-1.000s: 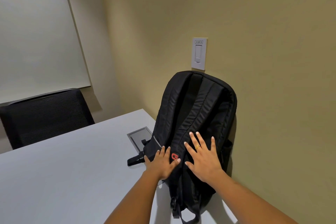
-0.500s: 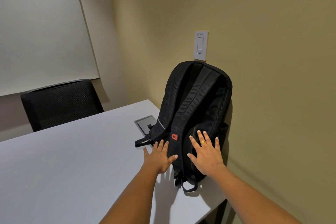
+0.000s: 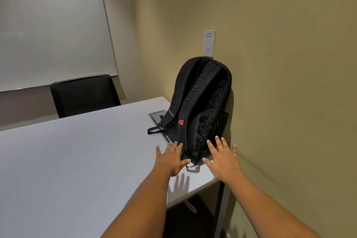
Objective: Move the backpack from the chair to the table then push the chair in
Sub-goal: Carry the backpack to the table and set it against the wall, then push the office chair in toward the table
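Observation:
A black backpack [image 3: 201, 102] with a small red logo stands upright on the white table [image 3: 77, 160], leaning against the beige wall, straps facing me. My left hand [image 3: 171, 157] hovers just in front of its base on the left, fingers spread, holding nothing. To the right of the base, my right hand [image 3: 223, 158], with a gold ring, is also spread and holds nothing. Both hands are at or just off the bag's bottom edge. A dark shape under the table's near corner [image 3: 189, 216] may be the chair; it is mostly hidden.
Another black chair [image 3: 85, 94] stands at the table's far side under a white board [image 3: 50, 25]. A grey cable hatch [image 3: 157, 117] is set in the tabletop beside the backpack. A white wall switch [image 3: 209, 43] sits above the bag. The wall runs close along the right.
Both hands have slid down off the backpack's straps to its base and come away from it. The view has pulled back, so the bag looks farther and the table's near corner shows.

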`<control>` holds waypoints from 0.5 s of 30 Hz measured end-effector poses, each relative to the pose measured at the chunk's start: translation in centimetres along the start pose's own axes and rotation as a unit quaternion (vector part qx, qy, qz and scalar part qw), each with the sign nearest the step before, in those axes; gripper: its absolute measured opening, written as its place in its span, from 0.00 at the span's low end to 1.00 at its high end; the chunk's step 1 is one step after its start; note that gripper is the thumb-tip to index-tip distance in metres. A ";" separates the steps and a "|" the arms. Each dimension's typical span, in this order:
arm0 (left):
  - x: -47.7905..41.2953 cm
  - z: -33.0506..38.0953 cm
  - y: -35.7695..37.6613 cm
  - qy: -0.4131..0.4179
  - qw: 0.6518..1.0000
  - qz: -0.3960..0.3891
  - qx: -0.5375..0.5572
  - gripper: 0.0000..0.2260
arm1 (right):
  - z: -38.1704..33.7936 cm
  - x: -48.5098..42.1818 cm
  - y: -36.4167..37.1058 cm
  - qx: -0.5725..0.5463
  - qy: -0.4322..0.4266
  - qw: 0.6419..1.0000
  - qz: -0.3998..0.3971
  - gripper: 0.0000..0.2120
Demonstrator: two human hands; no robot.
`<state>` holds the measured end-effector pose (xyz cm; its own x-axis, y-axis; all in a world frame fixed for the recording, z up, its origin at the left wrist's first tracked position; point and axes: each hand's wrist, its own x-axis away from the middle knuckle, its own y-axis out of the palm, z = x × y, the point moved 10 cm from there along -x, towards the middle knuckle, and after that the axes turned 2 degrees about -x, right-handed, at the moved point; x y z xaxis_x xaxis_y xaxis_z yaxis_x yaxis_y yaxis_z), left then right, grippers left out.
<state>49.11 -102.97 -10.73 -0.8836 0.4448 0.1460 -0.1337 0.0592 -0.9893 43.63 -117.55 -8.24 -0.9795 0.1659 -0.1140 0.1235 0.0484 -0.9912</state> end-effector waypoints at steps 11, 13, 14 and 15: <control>12.8 4.7 3.4 -0.010 1.000 -0.007 0.004 0.31 | 0.2 12.7 -0.7 -0.016 -0.006 1.000 -0.025 0.31; 14.8 5.0 3.8 -0.009 1.000 -0.011 0.016 0.31 | 0.1 14.5 -0.5 -0.015 -0.004 1.000 -0.026 0.31; 15.6 5.0 4.0 -0.009 1.000 -0.013 0.021 0.31 | 0.0 15.3 -0.5 -0.017 -0.003 1.000 -0.024 0.31; 16.5 5.0 4.3 -0.007 1.000 -0.014 0.025 0.31 | -0.2 16.1 -0.5 -0.020 -0.002 1.000 -0.021 0.31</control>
<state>31.72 -99.86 -12.50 -0.8853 0.4308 0.1750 -0.1812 0.0270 -0.9831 27.85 -114.72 -9.60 -0.9848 0.1579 -0.0727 0.0885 0.0955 -0.9915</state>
